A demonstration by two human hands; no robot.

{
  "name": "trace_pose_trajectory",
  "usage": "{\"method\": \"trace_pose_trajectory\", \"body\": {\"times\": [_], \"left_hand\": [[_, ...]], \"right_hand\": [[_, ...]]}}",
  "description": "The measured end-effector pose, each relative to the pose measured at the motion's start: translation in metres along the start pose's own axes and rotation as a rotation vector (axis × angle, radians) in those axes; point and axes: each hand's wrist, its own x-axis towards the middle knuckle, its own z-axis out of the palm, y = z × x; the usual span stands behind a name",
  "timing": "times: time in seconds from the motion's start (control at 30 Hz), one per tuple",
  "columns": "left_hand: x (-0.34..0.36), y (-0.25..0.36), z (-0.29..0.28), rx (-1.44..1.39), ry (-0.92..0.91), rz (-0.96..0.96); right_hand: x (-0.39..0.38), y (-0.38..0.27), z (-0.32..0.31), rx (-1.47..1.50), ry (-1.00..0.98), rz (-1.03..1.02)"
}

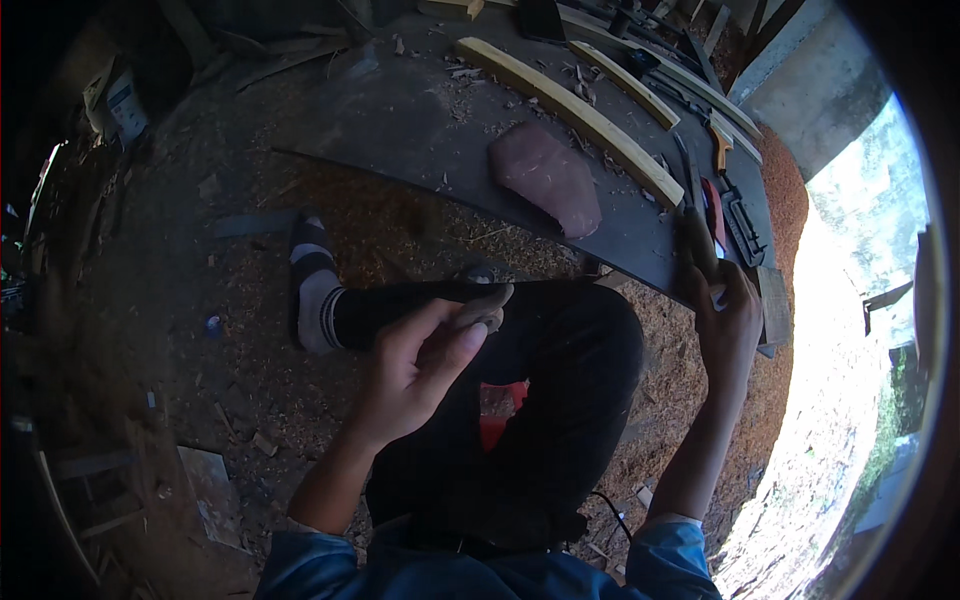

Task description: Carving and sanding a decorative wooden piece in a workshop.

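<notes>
My left hand [415,365] is raised above my lap, its thumb and fingers closed on a small grey-brown piece [482,308], perhaps wood or stone; its exact kind I cannot make out. At the table's right end, my right hand [725,305] has its fingers around the handle of a chisel-like tool [702,245], whose narrow blade points away from me. Beside that tool lie a red item [713,208] and a dark metal clamp-like tool [742,228]. A curled reddish-brown sheet, like sandpaper [545,178], rests near the table's front edge.
Two long wooden strips [575,118] [628,84] lie across the dark table [400,120] among shavings. An orange-handled tool [720,145] is at the far right. A wood block [773,305] sits by the right corner. Sawdust covers the floor around my bent legs [590,350].
</notes>
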Motion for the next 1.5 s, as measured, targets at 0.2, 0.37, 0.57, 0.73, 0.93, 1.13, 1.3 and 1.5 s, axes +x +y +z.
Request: {"method": "trace_pose_trajectory", "body": {"times": [0.2,0.37,0.57,0.73,0.93,1.13,1.3,1.5], "left_hand": [[0.005,0.009,0.021,-0.025,-0.018,0.025],[0.014,0.006,0.030,0.023,-0.062,0.008],[0.019,0.004,0.037,-0.018,-0.066,-0.026],[0.030,0.000,0.051,-0.004,-0.122,-0.057],[0.048,0.015,0.085,-0.048,-0.234,-0.030],[0.056,0.022,0.098,-0.068,-0.286,0.012],[0.058,0.021,0.099,-0.083,-0.243,-0.028],[0.059,0.020,0.105,-0.049,-0.266,-0.003]], "right_hand": [[0.038,-0.028,0.034,0.182,0.152,-0.151],[0.044,-0.019,0.032,0.291,0.061,-0.184],[0.030,0.026,-0.020,0.098,0.094,0.070],[0.005,0.092,-0.034,-0.082,-0.016,0.310],[-0.001,0.147,-0.027,0.100,0.014,0.267],[0.000,0.137,-0.069,0.609,0.338,0.468],[-0.013,0.152,-0.074,0.205,0.350,0.349],[-0.011,0.120,-0.038,0.214,0.061,0.435]]}}
